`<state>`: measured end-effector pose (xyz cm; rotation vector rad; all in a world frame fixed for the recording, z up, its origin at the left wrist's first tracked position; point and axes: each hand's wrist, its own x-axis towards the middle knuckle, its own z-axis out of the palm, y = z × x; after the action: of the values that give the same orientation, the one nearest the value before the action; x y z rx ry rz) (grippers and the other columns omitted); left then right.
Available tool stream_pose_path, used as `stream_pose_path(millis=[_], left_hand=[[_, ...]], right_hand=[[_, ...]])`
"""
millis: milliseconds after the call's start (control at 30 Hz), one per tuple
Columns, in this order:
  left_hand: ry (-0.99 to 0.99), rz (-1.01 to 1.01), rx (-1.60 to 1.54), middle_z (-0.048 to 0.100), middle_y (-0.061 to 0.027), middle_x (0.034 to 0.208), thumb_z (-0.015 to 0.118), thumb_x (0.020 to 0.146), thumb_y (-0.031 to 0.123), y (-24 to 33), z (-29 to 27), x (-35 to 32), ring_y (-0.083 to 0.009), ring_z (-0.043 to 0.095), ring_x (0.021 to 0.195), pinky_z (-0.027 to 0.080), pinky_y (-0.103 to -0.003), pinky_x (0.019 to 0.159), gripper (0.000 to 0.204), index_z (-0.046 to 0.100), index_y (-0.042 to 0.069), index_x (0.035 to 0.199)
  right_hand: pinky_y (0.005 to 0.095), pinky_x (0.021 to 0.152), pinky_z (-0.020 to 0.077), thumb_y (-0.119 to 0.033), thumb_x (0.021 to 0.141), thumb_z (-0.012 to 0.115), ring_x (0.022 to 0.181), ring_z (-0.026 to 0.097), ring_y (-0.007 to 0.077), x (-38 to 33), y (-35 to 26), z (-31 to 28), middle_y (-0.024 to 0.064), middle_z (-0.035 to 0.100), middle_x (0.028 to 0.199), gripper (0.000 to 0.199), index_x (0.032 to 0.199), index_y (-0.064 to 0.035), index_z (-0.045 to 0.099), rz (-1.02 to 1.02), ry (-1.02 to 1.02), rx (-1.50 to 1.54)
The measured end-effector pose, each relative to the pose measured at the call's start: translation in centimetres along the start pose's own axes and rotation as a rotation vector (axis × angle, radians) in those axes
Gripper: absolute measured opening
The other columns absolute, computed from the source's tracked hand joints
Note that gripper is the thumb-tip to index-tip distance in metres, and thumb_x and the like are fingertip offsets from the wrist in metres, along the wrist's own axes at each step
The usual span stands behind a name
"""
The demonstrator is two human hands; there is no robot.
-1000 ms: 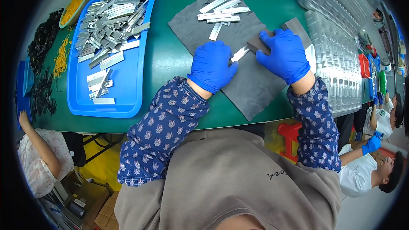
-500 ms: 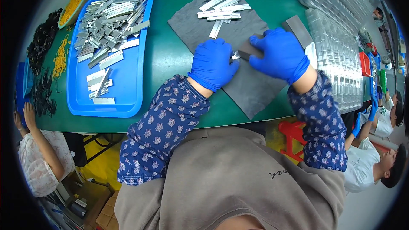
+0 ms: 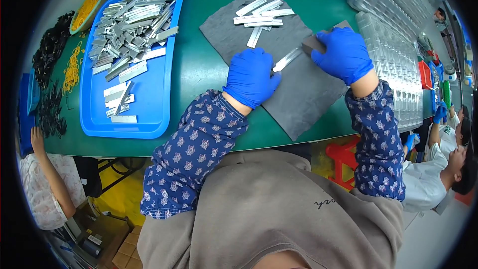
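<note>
My left hand [image 3: 253,77], in a blue glove, is closed on the near end of a flat silver metal strip [image 3: 289,59]. The strip lies slantwise on a dark grey mat [image 3: 294,104]. My right hand [image 3: 344,56], gloved alike, grips a dark grey block [image 3: 313,44] just past the strip's far end; whether block and strip touch I cannot tell. Another dark grey block [image 3: 343,24] shows partly behind the right hand. Farther up the mat, several similar metal strips [image 3: 259,22] lie in a loose, overlapping group.
A blue tray [image 3: 149,128] of many metal strips stands at left. Beyond it are yellow bands [image 3: 72,72], a bowl [image 3: 102,0] of them, and black pieces [image 3: 52,114]. Clear plastic trays [image 3: 393,69] are stacked at right. Other people sit on both sides; a red stool [image 3: 343,159] stands below.
My right hand has moved right and slightly up with the block, away from my left hand. More of the metal strip now shows. The left hand stays almost in place.
</note>
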<state>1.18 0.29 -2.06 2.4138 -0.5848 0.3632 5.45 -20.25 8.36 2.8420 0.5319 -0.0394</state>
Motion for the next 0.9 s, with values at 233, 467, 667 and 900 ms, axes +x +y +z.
stream_pose_path(millis=[233,467,667,900], left_hand=[[0.001,0.009,-0.069,0.057,-0.0092,0.076,0.070,0.072,0.027,-0.3,-0.3,-0.1,-0.0289,0.059,0.074,0.045,-0.043,0.066,0.019,0.061,0.010,0.073],[-0.018,0.000,-0.058,0.057,-0.0091,0.077,0.070,0.073,0.027,-0.3,-0.4,-0.1,-0.0295,0.058,0.075,0.045,-0.043,0.067,0.020,0.061,0.009,0.075],[-0.048,-0.013,-0.099,0.056,-0.0108,0.076,0.069,0.074,0.027,-0.3,-0.4,0.0,-0.0314,0.057,0.074,0.045,-0.044,0.067,0.021,0.060,0.008,0.074],[-0.042,-0.011,-0.107,0.056,-0.0125,0.074,0.070,0.074,0.025,-0.2,-0.8,0.2,-0.0323,0.057,0.072,0.045,-0.045,0.066,0.021,0.060,0.007,0.073]], right_hand=[[0.0447,0.087,0.0485,-0.034,0.078,0.066,0.097,0.059,0.0377,-2.0,1.6,1.9,0.0228,0.061,0.112,0.050,0.123,-0.0127,0.064,0.065,0.261,0.123],[0.0445,0.082,0.0484,-0.030,0.075,0.067,0.093,0.059,0.0369,-3.9,-3.7,3.0,0.0208,0.061,0.107,0.049,0.120,-0.0111,0.063,-0.148,0.263,0.293],[0.0448,0.082,0.0492,-0.031,0.075,0.066,0.094,0.060,0.0372,-1.6,0.5,3.2,0.0219,0.062,0.109,0.047,0.117,-0.0106,0.065,0.018,0.204,0.196],[0.0452,0.085,0.0491,-0.034,0.074,0.067,0.096,0.060,0.0383,-3.1,-1.6,3.3,0.0239,0.062,0.112,0.049,0.118,-0.0125,0.066,-0.031,0.332,0.293]])
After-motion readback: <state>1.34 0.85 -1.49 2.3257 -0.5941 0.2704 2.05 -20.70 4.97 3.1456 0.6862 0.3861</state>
